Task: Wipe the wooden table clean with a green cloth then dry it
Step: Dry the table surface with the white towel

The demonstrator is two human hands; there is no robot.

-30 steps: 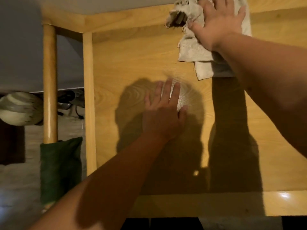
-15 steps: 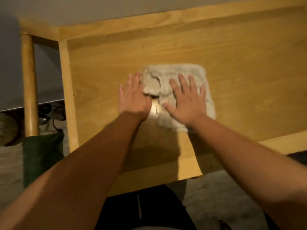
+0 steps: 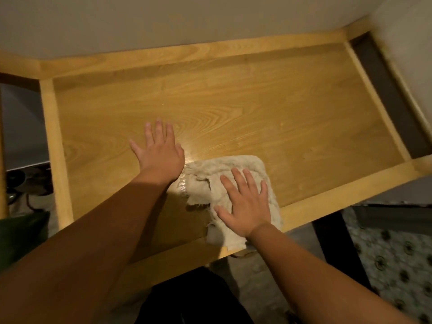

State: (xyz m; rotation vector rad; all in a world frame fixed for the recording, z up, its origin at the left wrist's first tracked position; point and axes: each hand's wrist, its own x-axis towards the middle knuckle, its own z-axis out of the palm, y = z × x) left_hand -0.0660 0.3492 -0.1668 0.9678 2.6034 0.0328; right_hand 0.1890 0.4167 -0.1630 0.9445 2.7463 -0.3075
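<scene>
Wooden table point(image 3: 233, 108), raised border. Left hand point(image 3: 161, 153) flat on bare top, fingers straight. Right hand point(image 3: 245, 202) flat on pale frayed cloth point(image 3: 205, 174) overhanging near edge. Green fabric point(image 3: 21, 237) lower left. Patterned floor point(image 3: 397, 265) lower right.

Both forearms are bare, with no sleeves, watch or rings showing on the left hand point(image 3: 161, 153) or right hand point(image 3: 245, 202); dark clothing shows below.

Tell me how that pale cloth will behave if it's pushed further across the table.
The pale cloth looks limp and frayed, so it will probably bunch rather than slide flat. Its near edge overhangs the table, so it may droop off. The right hand pressing flat should keep it spread.
</scene>
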